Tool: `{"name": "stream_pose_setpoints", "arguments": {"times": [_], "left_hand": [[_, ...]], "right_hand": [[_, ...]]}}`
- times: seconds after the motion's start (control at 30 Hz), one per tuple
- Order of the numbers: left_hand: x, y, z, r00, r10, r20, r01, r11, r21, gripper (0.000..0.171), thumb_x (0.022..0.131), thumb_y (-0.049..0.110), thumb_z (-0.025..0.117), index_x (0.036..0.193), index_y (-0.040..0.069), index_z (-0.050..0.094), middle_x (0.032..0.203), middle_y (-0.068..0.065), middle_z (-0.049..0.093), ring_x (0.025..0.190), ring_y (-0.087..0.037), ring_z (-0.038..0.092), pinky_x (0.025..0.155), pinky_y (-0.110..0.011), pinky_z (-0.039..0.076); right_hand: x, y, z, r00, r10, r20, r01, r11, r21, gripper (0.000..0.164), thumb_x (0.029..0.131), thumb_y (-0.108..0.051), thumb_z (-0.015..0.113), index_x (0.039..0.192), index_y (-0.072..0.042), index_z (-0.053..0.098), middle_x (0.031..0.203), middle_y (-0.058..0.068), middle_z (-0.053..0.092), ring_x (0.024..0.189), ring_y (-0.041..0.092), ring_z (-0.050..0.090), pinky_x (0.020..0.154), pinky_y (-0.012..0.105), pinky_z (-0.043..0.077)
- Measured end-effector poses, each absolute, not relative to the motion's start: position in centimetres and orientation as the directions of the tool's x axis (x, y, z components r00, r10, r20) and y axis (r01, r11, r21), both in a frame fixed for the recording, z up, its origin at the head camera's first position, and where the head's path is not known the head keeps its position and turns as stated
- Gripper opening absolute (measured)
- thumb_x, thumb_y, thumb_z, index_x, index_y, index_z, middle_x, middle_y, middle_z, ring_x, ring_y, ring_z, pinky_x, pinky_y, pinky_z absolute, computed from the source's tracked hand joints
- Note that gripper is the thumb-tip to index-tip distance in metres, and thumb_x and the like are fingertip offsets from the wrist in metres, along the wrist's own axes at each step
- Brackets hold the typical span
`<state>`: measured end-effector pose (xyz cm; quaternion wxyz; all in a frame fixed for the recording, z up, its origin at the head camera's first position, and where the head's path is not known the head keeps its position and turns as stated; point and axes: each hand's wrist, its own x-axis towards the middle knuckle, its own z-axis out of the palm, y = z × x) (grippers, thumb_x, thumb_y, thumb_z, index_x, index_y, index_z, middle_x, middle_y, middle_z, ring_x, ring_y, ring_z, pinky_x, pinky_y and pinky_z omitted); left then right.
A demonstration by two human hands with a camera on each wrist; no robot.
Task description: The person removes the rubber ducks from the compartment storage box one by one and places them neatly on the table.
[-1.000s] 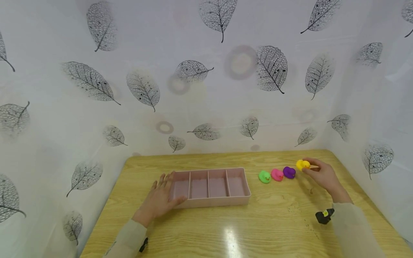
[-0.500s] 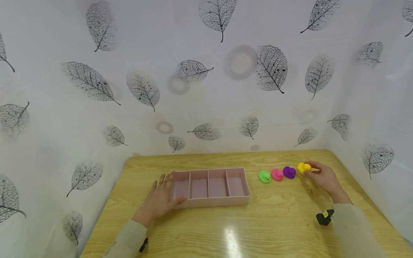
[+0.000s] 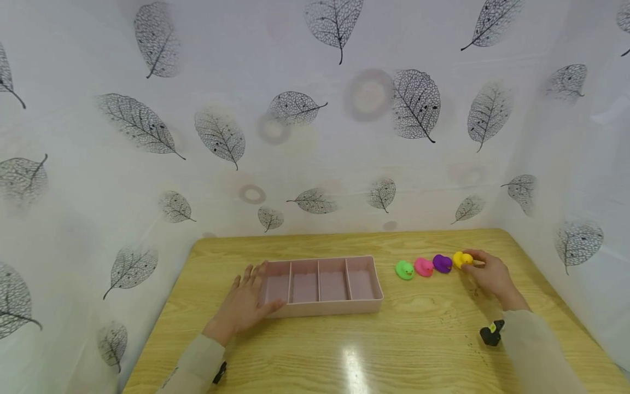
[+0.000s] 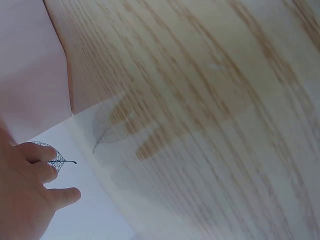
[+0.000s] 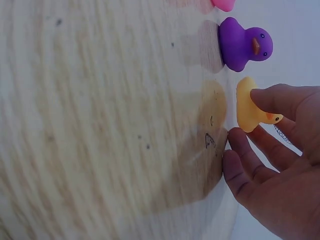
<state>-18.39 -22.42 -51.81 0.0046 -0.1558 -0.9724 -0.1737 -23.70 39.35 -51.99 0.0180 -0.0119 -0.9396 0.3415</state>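
Observation:
At the right end of a row of toy ducks, my right hand [image 3: 494,274] pinches a yellow rubber duck [image 5: 246,106] between thumb and fingers. In the right wrist view the duck's base hovers close over the table. Beside it sit a purple rubber duck [image 3: 442,264], a pink rubber duck [image 3: 424,267] and a green rubber duck [image 3: 404,270]. My left hand [image 3: 244,302] rests spread over the left end of a pale pink divided box [image 3: 325,309], thumb on its near side. The box's left end is partly hidden by that hand.
The box's compartments stand in a row, split by thin dividers. A wood-grain table [image 3: 403,350] lies under everything, with a leaf-printed white sheet [image 3: 334,153] hanging at its back and sides. A black wrist camera [image 3: 491,332] sits under the right sleeve.
My right hand has lowered the yellow duck toward the table, level with the purple one. My left hand stays on the box.

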Motion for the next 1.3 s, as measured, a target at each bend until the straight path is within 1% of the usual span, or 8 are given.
{"name": "stream_pose_setpoints", "arguments": {"times": [0.27,0.5,0.67,0.93,1.03,1.17,1.23,1.3], "left_hand": [[-18.4,-22.4,-51.9,-0.95,0.307,0.063,0.31,0.893,0.326,0.109,0.097,0.072,0.056,0.171,0.011,0.005,0.17,-0.027,0.028,0.159,-0.051,0.02,0.126,-0.071,0.021],[-18.5,-22.3,-51.9,-0.949,0.31,0.058,0.312,0.892,0.327,0.108,0.097,0.072,0.056,0.171,0.011,0.006,0.17,-0.027,0.029,0.159,-0.05,0.02,0.126,-0.071,0.021],[-18.5,-22.4,-52.0,-0.949,0.31,0.062,0.313,0.893,0.322,0.109,0.097,0.072,0.056,0.171,0.011,0.006,0.169,-0.028,0.03,0.159,-0.051,0.021,0.126,-0.072,0.021],[-18.4,-22.6,-51.5,-0.95,0.31,0.039,0.306,0.896,0.322,0.109,0.096,0.072,0.056,0.171,0.01,0.008,0.169,-0.029,0.029,0.159,-0.051,0.021,0.126,-0.072,0.021],[-18.4,-22.8,-51.3,-0.951,0.308,0.033,0.301,0.896,0.326,0.109,0.095,0.074,0.057,0.17,0.009,0.011,0.169,-0.029,0.029,0.159,-0.052,0.022,0.125,-0.073,0.021],[-19.0,-23.1,-50.5,-0.947,0.312,0.077,0.32,0.899,0.299,0.103,0.098,0.065,0.061,0.168,0.002,0.019,0.165,-0.032,0.035,0.155,-0.055,0.028,0.122,-0.075,0.026],[-19.5,-23.0,-49.7,-0.946,0.3,0.12,0.323,0.901,0.289,0.097,0.1,0.059,0.061,0.166,-0.001,0.022,0.165,-0.033,0.036,0.154,-0.057,0.028,0.121,-0.077,0.026],[-20.2,-22.7,-48.8,-0.946,0.278,0.165,0.315,0.906,0.284,0.094,0.102,0.056,0.06,0.165,-0.003,0.024,0.165,-0.034,0.034,0.154,-0.058,0.026,0.122,-0.078,0.022]], "right_hand": [[-23.9,39.4,-52.4,-0.999,0.037,0.04,0.003,0.775,-0.632,0.051,0.104,-0.02,0.065,0.142,0.012,0.053,0.144,0.044,0.051,0.118,0.06,0.063,0.085,0.054,0.063],[-23.7,39.4,-52.5,-0.999,0.046,0.013,0.028,0.774,-0.633,0.049,0.104,-0.017,0.065,0.141,0.012,0.054,0.142,0.042,0.054,0.117,0.059,0.063,0.071,0.028,0.059],[-23.5,39.1,-52.4,-0.999,0.05,-0.007,0.043,0.759,-0.649,0.049,0.103,-0.015,0.064,0.143,0.011,0.052,0.143,0.042,0.053,0.118,0.058,0.062,0.068,0.021,0.056],[-23.1,39.3,-51.8,-0.998,0.018,-0.054,0.048,0.774,-0.632,0.062,0.098,-0.017,0.07,0.148,0.011,0.046,0.146,0.048,0.044,0.124,0.063,0.056,0.091,0.054,0.061],[-23.1,39.4,-51.1,-0.998,-0.004,-0.061,0.033,0.801,-0.597,0.063,0.097,-0.016,0.068,0.149,0.011,0.044,0.147,0.051,0.039,0.108,0.056,0.066,0.078,0.05,0.061],[-23.7,38.5,-49.8,-1.0,0.01,0.005,0.006,0.834,-0.552,0.057,0.1,-0.018,0.059,0.148,0.011,0.047,0.129,0.047,0.056,0.075,0.034,0.067,0.056,0.034,0.05],[-24.1,37.4,-48.8,-0.998,0.013,0.069,-0.026,0.842,-0.539,0.054,0.102,-0.02,0.058,0.146,0.011,0.049,0.128,0.045,0.058,0.079,0.04,0.067,0.062,0.043,0.055],[-24.4,35.6,-47.7,-0.99,-0.005,0.142,-0.08,0.848,-0.524,0.051,0.104,-0.02,0.058,0.145,0.01,0.051,0.133,0.044,0.057,0.103,0.055,0.064,0.078,0.059,0.058]]}}
